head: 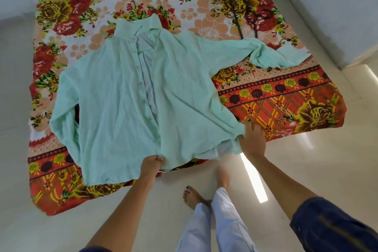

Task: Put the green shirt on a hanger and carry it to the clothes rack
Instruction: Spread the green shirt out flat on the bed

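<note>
The pale green shirt [126, 96] lies spread front-up on the bed, collar away from me and its button front partly open. One sleeve stretches to the right [272, 53]; the other lies folded down along the left side. My left hand [152, 164] pinches the bottom hem near the middle. My right hand [252, 139] grips the hem's right corner. A dark hanger [243, 16] lies on the bed beyond the right sleeve, hard to make out against the pattern.
The bed is covered by a red and orange floral sheet [286, 104] whose edge hangs toward me. Pale tiled floor [327, 159] surrounds it. My bare feet [204, 188] stand close to the bed edge. A white wall [327, 6] rises on the right.
</note>
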